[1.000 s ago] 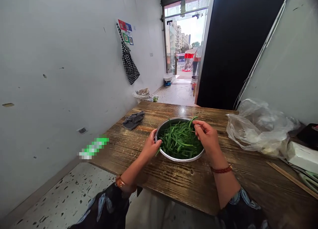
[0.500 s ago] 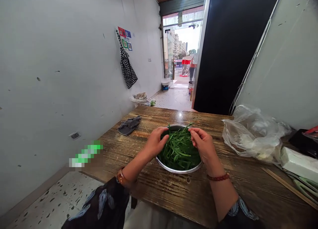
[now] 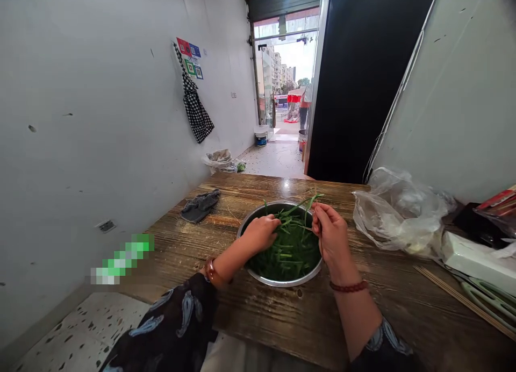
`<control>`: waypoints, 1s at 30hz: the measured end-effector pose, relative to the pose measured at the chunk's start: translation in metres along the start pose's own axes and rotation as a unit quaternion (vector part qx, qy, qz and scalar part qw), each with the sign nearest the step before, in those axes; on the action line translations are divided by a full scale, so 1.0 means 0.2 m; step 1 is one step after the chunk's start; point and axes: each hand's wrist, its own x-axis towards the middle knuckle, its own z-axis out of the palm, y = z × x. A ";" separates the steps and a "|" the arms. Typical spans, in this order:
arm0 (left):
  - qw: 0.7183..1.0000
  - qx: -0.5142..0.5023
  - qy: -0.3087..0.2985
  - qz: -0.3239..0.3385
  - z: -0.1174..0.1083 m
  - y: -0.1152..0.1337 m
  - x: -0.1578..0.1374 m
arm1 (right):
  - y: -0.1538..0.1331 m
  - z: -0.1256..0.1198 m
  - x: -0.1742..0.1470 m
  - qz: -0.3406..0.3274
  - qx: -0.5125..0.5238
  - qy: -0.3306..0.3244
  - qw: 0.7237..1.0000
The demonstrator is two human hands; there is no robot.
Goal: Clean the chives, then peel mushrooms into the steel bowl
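Observation:
A round metal bowl (image 3: 282, 282) full of cut green chives (image 3: 288, 254) stands on the wooden table in front of me. My left hand (image 3: 261, 233) reaches over the bowl's left side, fingers curled closed around some chives at the top of the pile. At the bowl's right rim, my right hand (image 3: 331, 227) pinches long green blades that rise above its fingertips. A thin pale line, perhaps a stick, shows by the right fingers; its ends are hidden.
A dark grey cloth (image 3: 200, 206) lies on the table (image 3: 185, 248) at left. On the right are a crumpled clear plastic bag (image 3: 397, 216), thin wooden sticks (image 3: 459, 297), green-handled scissors (image 3: 484, 297) and a white packet (image 3: 478, 259). A wall runs along the left.
My left hand has lowered into the chives and its fingers have closed. The right hand has drawn some blades up above the rim. The view has shifted slightly right.

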 end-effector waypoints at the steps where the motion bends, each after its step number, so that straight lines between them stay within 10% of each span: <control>1: 1.000 -0.024 0.014 -0.006 0.00 -0.01 0.00 | 0.00 0.00 0.00 -0.002 0.002 -0.002 1.000; 7: 0.981 -0.135 0.141 0.008 0.00 -0.03 -0.02 | -0.04 0.01 -0.01 -0.003 0.012 -0.001 1.000; 13: 0.972 -0.188 -0.008 0.142 -0.02 0.04 -0.05 | -0.03 0.02 -0.01 0.003 0.016 -0.004 1.000; 21: 0.964 -0.213 0.154 -0.050 0.05 -0.05 0.02 | -0.02 0.03 -0.03 0.009 0.001 -0.018 1.000; 30: 0.996 -0.049 0.013 -0.068 0.08 -0.03 0.02 | -0.01 0.03 -0.04 0.013 -0.005 -0.024 1.000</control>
